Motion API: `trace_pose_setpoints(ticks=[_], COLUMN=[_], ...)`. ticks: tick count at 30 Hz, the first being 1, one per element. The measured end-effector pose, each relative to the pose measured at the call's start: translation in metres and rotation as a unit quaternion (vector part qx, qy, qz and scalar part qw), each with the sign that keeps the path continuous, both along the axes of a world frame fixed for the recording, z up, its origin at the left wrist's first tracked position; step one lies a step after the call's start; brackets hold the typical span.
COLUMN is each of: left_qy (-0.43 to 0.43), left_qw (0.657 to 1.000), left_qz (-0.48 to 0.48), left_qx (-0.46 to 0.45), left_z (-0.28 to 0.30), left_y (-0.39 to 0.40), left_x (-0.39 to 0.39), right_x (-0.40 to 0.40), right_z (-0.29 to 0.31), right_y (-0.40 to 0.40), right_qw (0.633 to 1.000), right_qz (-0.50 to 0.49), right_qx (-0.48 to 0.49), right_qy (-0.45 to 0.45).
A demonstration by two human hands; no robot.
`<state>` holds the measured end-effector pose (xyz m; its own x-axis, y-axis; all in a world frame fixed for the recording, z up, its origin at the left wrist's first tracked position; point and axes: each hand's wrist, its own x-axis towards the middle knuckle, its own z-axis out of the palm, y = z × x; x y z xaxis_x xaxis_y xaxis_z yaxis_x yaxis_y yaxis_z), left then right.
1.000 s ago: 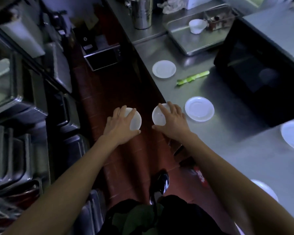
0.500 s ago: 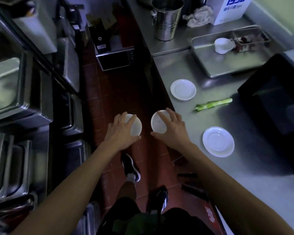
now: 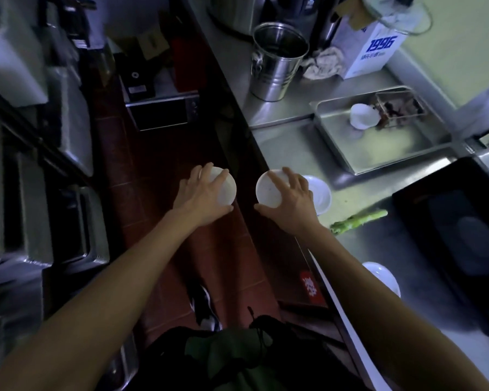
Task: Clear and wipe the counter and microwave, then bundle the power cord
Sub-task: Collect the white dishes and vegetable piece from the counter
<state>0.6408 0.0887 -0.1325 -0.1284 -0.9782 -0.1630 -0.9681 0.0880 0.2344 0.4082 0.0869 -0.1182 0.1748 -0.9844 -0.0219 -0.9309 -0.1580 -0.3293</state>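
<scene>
Left hand [image 3: 199,197], right hand [image 3: 291,201] still grip saucers — carried forward along counter [image 3: 294,148]

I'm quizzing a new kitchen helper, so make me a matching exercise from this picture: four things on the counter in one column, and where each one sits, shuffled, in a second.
Things
1. metal bucket
2. white cup
3. green stalk
4. crumpled rag

Places
A. lying tipped inside the steel tray
B. between the bucket and the 1996 box
C. standing upright at the counter's far end
D. flat on the counter beside the black microwave

Pairs: 1-C, 2-A, 3-D, 4-B
</scene>
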Motion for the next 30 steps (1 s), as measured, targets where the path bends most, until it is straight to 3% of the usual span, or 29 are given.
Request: trace_pose_setpoints(ticks=[11,18,30], left_qy=[0.037,0.022,-0.021], left_qw=[0.999,0.999,0.991], left_qz=[-0.019,-0.028,-0.132], left_qx=[0.008,0.008,-0.021], left_z=[-0.002,-0.007,0.017], left_y=[-0.067,-0.115,-0.264], left_x=[0.025,0.018,-0.073], right_x=[0.028,0.007,-0.076], right_z=[-0.018,-0.022,-0.017], right_y=[-0.026,-0.084,-0.193], right_qw=[0.999,0.998,0.986], right_qz=[-0.034,-0.055,-0.158], right_qx=[0.016,0.024,-0.01], right_qy=[-0.029,-0.015,-0.06])
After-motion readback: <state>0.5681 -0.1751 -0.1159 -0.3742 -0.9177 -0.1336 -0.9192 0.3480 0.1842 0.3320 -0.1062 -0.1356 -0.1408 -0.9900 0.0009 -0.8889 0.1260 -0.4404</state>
